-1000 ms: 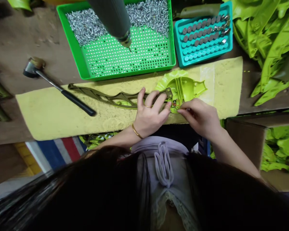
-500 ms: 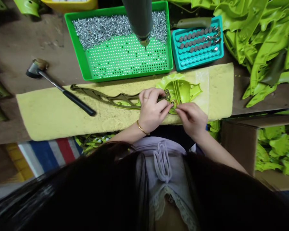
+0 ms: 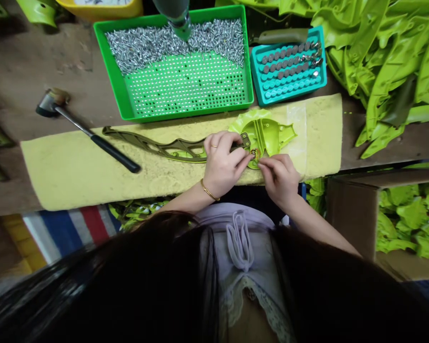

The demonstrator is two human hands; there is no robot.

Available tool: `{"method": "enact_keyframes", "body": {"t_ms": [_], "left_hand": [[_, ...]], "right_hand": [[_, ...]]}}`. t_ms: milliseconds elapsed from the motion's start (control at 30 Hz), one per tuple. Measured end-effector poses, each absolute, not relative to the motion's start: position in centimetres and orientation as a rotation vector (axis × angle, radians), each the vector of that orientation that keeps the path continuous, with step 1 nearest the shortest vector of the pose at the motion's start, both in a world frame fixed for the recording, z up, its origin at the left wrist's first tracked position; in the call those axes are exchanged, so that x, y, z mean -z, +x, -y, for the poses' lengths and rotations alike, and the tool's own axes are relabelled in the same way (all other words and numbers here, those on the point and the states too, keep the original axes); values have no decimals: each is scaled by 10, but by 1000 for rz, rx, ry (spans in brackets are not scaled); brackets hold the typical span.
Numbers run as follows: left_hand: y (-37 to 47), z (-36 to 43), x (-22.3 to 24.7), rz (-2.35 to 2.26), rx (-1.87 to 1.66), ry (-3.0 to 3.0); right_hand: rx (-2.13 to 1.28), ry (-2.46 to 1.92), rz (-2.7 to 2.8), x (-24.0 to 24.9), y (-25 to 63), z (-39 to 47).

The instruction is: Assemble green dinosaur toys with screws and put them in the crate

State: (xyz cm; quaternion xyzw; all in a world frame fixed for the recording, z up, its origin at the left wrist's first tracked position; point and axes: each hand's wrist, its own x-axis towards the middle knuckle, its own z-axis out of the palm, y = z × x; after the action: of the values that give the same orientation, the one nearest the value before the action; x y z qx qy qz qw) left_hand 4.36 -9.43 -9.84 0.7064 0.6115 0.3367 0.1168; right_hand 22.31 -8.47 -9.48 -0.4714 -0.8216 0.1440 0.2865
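A long, curved olive plastic frame (image 3: 153, 145) lies on a yellow cloth, joined at its right end to a lime-green plastic shell (image 3: 273, 136) with open ribs. My left hand (image 3: 223, 159) is closed over the olive end, thumb and forefinger reaching to a small round metal part (image 3: 253, 154), perhaps a spring, in the shell's lower recess. Just right of that recess, my right hand (image 3: 280, 176) has its thumb and forefinger pinched together. Whatever lies between those fingertips is too small to make out.
The yellow cloth (image 3: 82, 176) carries a hammer's black handle (image 3: 116, 153). Beyond it are a green tray (image 3: 186, 107) of screws, a hanging screwdriver (image 3: 180, 24) and a teal rack (image 3: 291, 88) of small round parts. Lime-green shells (image 3: 375, 81) pile at right; a cardboard box (image 3: 353, 209) stands below.
The hanging screwdriver has swung up and left over the screws. The whole view has shifted slightly. Both hands stay at the recess, the right fingertips a little lower beside it.
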Motion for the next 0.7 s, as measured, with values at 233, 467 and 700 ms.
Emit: {"method": "enact_keyframes", "body": {"t_ms": [233,467,700], "left_hand": [[50,92,94,-1879,-965,2012],[53,91,97,-1928,-932,1999],[48,93,94,-1844,-919,2041]], "right_hand": [[-380,-1158,2232,97,229,78],[-202,-1108,2363,96,229,75],[-85,-1177,2305,91,221,68]]}}
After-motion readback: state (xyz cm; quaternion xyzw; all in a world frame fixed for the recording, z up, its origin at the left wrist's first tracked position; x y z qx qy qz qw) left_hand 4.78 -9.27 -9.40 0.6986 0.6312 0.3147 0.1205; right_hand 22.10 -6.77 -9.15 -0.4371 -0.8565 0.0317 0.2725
